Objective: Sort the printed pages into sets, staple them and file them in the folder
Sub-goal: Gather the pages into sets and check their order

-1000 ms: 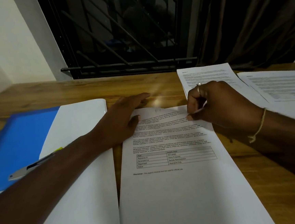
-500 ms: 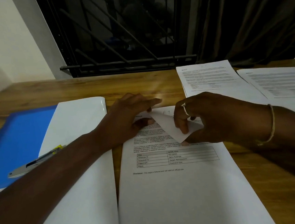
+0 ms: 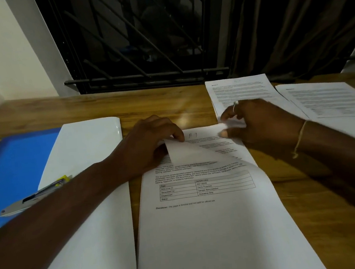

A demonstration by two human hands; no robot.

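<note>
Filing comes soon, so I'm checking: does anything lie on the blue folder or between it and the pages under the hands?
Yes. A stapler lies on the blue folder, and a white sheet covers the folder's right part, beside the centre pages. The left forearm crosses over both.

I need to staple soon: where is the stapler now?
In the head view the stapler lies far left on the blue folder, beside the white sheets, just beyond the left forearm.
</note>
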